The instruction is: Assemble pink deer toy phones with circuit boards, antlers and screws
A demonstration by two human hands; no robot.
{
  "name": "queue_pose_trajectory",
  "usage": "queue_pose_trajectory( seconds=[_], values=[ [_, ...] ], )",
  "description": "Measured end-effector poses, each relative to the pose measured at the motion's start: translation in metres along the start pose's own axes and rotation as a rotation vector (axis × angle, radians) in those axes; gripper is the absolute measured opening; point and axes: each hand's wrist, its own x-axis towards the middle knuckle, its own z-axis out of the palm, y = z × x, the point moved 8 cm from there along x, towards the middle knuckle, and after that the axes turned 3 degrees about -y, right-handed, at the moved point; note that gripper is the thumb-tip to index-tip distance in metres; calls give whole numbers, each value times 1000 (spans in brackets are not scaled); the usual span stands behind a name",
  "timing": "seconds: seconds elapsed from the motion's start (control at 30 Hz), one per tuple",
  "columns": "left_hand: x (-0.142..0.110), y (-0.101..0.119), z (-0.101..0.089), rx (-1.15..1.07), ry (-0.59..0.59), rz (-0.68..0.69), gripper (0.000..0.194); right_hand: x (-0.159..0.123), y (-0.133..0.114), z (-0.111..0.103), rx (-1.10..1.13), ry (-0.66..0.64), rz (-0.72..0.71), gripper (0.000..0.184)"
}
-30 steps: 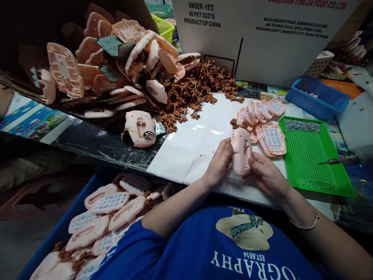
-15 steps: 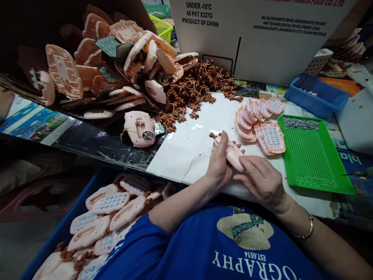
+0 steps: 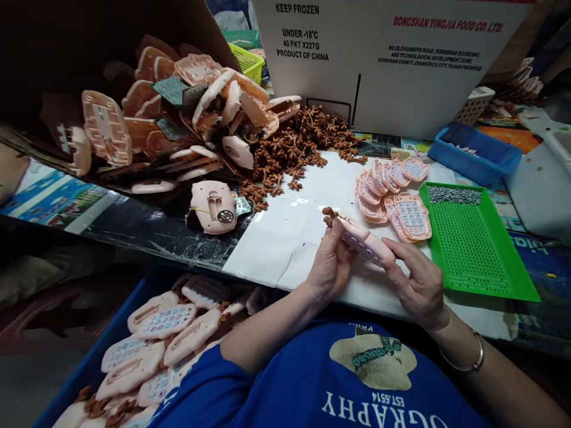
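Both my hands hold one pink toy phone (image 3: 363,240) just above the white sheet (image 3: 294,223), tilted on its side with a brown antler piece at its far end. My left hand (image 3: 330,261) is closed round the phone's left end. At the right end, the fingers of my right hand (image 3: 417,282) pinch it. A fanned stack of pink keypad fronts (image 3: 392,190) lies just beyond my hands. Loose brown antler pieces (image 3: 298,145) are heaped at the back of the sheet.
A green perforated tray (image 3: 473,244) with small screws at its far end sits on the right. Pink shells and circuit boards (image 3: 187,113) spill from a box at left. A blue crate of finished phones (image 3: 156,339) stands below the table edge. A white carton (image 3: 383,59) walls the back.
The phone went from upright between my hands to lying tilted on its side, low over the sheet. The screwdriver at the right edge has left the view.
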Motion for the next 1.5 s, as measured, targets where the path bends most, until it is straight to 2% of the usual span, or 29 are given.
queue_pose_trajectory(
  seconds=[0.07,0.17,0.3,0.43,0.63,0.73,0.83,0.93,1.07,1.13,1.27,1.4,1.5],
  values=[
    [1,1,-2,-9,-25,1,45,1,4,-2,29,-16,45,39],
    [1,0,-5,50,-66,9,45,9,-1,-3,15,-41,-2,40],
    [-5,1,-7,202,-128,91,46,25,-6,2,54,-77,9,36],
    [-12,2,-5,276,-175,146,40,33,-8,5,157,-54,40,27],
    [-13,2,-6,300,-140,177,38,35,-3,6,212,18,57,17],
    [-11,1,-10,339,-124,194,35,36,5,12,229,-36,102,16],
    [-11,0,-10,421,-165,214,31,35,12,17,292,-96,156,19],
    [-16,4,-7,518,-201,292,30,33,13,16,351,-81,192,18],
    [-21,9,-3,592,-180,400,28,30,11,15,364,-25,223,15],
    [-19,6,-4,581,-159,361,30,30,15,18,387,-27,270,15],
    [-12,-1,-9,490,-138,173,34,29,29,27,444,-173,387,21],
    [-15,2,-10,536,-174,22,34,38,31,13,403,-194,333,32],
    [-22,5,-6,701,-241,-49,32,40,19,15,402,-307,264,26]
  ],
)
